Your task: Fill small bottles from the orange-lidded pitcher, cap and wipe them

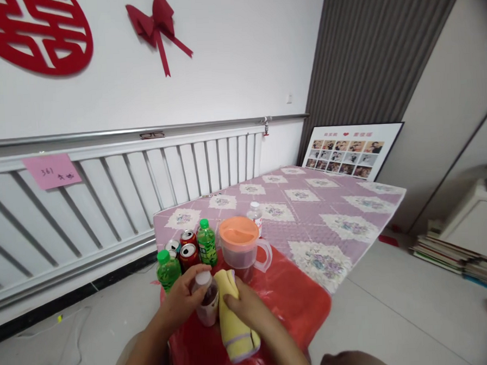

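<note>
My left hand (pixel 188 292) is closed round the upper part of a clear bottle (pixel 208 309) with a white cap, which stands at the near left of a red-covered stool top (pixel 291 305). In my right hand (pixel 245 302) is a folded yellow cloth (pixel 235 330) with pale purple edging, touching or very near the bottle's right side. Just behind the cloth stands a clear plastic pitcher (pixel 240 257) with an orange lid (pixel 238 230), its handle pointing right. Part of the bottle is hidden by my left fingers.
Green-capped bottles (pixel 207 244) (pixel 168 271) and several opened drink cans (pixel 189 256) crowd the left side. Another clear bottle (pixel 255 212) is behind the pitcher. A purple flowered cloth (pixel 301 201) covers the table beyond. A white radiator (pixel 202 171) lines the wall.
</note>
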The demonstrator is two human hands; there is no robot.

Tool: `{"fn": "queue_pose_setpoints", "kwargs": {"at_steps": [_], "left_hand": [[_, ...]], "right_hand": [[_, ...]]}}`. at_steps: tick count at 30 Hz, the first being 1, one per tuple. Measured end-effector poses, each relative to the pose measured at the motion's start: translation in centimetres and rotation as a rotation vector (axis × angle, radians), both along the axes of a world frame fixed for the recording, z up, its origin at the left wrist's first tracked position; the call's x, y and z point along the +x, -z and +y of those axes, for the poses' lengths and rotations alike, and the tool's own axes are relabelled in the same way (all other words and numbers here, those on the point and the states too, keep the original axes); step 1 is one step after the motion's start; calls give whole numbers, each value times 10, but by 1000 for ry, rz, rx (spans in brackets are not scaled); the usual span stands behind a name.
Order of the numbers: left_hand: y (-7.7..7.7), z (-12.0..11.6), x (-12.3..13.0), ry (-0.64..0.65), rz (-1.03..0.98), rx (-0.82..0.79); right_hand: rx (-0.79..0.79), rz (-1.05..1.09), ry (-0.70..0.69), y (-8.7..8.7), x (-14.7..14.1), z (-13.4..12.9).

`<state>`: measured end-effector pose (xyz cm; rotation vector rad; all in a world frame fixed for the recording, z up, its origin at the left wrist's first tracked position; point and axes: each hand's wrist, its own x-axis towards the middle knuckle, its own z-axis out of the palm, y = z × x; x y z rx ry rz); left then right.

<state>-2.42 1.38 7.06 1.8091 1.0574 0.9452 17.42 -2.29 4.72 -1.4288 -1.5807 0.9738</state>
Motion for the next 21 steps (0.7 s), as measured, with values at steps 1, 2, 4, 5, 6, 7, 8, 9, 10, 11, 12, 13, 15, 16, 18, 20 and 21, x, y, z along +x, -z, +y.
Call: {"fn": "queue_pose_setpoints", "kwargs": {"at_steps": [1,2,4,5,6,7,8,9,10,11,12,13,15,16,18,20,21], "left_hand": [[3,-2,3,-53,6,51],[7,-3,6,-117,17,113],[15,-6,11,-260,48,220],[18,-8,13,-323,65,248],[21,-9,14,-369,79,261],[24,-10,15,-399,88,265],[25,-11,16,-412,91,267],[27,-11,17,-417,89,265],[28,-12,17,-427,82,252],[28,-12,17,-448,68,228],[29,-13,18,-481,47,195],[30,-13,18,-520,23,160],[31,-16,19,-573,-17,94],[30,-17,19,-575,-36,67],[27,-22,18,-540,-78,25],[22,-27,16,-473,-115,-14],[19,-29,15,-434,-121,-32]], "right_hand": [[5,8,-19,-4,2,3],[11,16,-38,-8,4,5],[21,45,-84,-17,6,11],[19,70,-115,-21,7,13],[10,104,-153,-23,8,15],[-5,146,-198,-24,8,16],[-20,191,-244,-23,9,15],[-33,234,-286,-21,10,15],[-42,271,-324,-18,11,13],[-45,311,-366,-13,11,11],[-40,355,-405,-8,12,9],[-31,398,-438,-1,13,6],[-10,459,-462,12,13,3],[-4,466,-452,19,14,3],[-6,439,-382,31,15,5],[-22,415,-268,40,18,9],[-35,406,-200,43,19,12]]}}
